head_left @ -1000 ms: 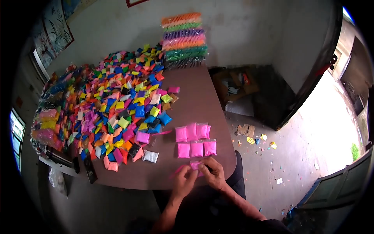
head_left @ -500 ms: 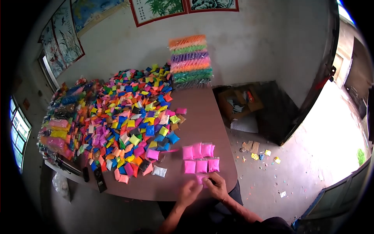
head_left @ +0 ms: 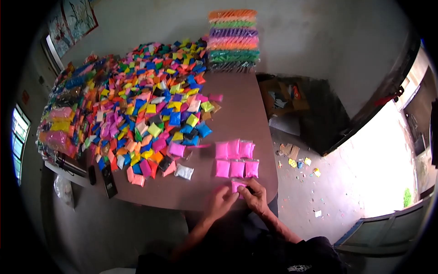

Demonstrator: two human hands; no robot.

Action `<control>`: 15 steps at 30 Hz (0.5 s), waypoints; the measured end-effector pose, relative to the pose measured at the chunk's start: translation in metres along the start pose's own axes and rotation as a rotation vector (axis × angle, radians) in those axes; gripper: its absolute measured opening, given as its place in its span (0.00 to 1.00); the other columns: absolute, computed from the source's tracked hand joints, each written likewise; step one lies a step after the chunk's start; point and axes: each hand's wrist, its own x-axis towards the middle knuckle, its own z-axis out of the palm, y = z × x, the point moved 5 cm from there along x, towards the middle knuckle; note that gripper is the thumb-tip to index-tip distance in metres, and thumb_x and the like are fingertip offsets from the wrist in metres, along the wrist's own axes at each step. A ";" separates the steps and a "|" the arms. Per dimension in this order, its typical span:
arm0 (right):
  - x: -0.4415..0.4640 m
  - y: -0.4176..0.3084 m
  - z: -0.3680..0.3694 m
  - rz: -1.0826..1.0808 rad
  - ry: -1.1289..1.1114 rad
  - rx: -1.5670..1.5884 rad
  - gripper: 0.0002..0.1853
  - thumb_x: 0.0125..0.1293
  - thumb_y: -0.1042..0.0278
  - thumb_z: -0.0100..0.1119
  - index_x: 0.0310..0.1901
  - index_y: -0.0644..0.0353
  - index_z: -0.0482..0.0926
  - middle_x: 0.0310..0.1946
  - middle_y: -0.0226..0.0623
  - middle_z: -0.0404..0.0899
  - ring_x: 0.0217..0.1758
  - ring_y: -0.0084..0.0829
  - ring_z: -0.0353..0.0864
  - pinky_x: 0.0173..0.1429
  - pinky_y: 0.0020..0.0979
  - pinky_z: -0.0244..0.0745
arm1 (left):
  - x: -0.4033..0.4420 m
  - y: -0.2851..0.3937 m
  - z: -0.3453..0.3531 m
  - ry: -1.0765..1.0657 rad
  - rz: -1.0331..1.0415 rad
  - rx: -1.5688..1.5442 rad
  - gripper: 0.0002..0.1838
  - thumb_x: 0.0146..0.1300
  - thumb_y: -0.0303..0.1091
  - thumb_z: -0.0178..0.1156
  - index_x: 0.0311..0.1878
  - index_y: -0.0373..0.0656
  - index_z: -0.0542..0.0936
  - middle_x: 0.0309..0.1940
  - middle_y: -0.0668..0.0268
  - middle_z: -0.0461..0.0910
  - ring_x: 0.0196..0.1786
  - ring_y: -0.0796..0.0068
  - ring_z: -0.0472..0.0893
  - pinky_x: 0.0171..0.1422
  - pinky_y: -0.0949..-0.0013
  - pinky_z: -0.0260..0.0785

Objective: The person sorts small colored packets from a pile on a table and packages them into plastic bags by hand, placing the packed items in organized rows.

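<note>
At the table's front edge, a small pink packet (head_left: 237,185) in clear film is pinched between the thumb and fingers of my right hand (head_left: 255,197). My left hand (head_left: 220,203), a little blurred, closes at the packet's lower left side; its fingertips are partly hidden. Just beyond my hands, two short rows of similar pink packets (head_left: 237,169) lie flat, close beside one another. To their left are a silvery-white packet (head_left: 184,171) and a pink packet (head_left: 176,149) at the edge of a big heap of coloured packets (head_left: 150,108).
Stacked bags of coloured packets (head_left: 233,42) stand at the table's far right corner. Larger filled bags (head_left: 59,130) line the left side. A dark phone-like object (head_left: 109,181) lies on the front left edge. An open cardboard box (head_left: 285,98) and scraps are on the floor to the right.
My view has tipped downward, so the table and heap appear higher. Both hands stay at the same pink packet, and its face shows more between them now.
</note>
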 end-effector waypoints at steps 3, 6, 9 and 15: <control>-0.001 0.011 -0.002 0.058 -0.032 -0.027 0.12 0.75 0.73 0.64 0.56 0.62 0.84 0.43 0.24 0.81 0.46 0.17 0.78 0.51 0.23 0.74 | -0.002 0.000 0.000 0.085 0.018 0.024 0.10 0.68 0.30 0.67 0.36 0.37 0.76 0.26 0.64 0.75 0.30 0.75 0.73 0.36 0.67 0.68; 0.000 0.007 0.001 0.102 -0.041 -0.059 0.12 0.75 0.73 0.63 0.56 0.63 0.84 0.43 0.24 0.81 0.45 0.17 0.77 0.50 0.22 0.73 | -0.002 -0.002 -0.003 0.142 0.020 -0.055 0.12 0.66 0.34 0.69 0.35 0.36 0.78 0.28 0.57 0.79 0.29 0.64 0.78 0.35 0.61 0.70; 0.001 0.002 0.002 0.125 -0.017 0.006 0.12 0.75 0.74 0.62 0.57 0.64 0.84 0.44 0.25 0.83 0.47 0.18 0.79 0.53 0.23 0.73 | -0.001 -0.002 -0.002 0.037 0.028 -0.037 0.10 0.67 0.30 0.69 0.38 0.35 0.77 0.28 0.60 0.78 0.32 0.71 0.76 0.39 0.66 0.70; 0.006 -0.001 0.007 0.076 -0.003 -0.091 0.11 0.77 0.74 0.60 0.56 0.65 0.84 0.45 0.29 0.85 0.50 0.19 0.81 0.58 0.26 0.76 | 0.004 0.003 -0.003 0.017 -0.021 -0.226 0.11 0.70 0.35 0.69 0.44 0.36 0.81 0.33 0.61 0.83 0.37 0.71 0.81 0.44 0.67 0.73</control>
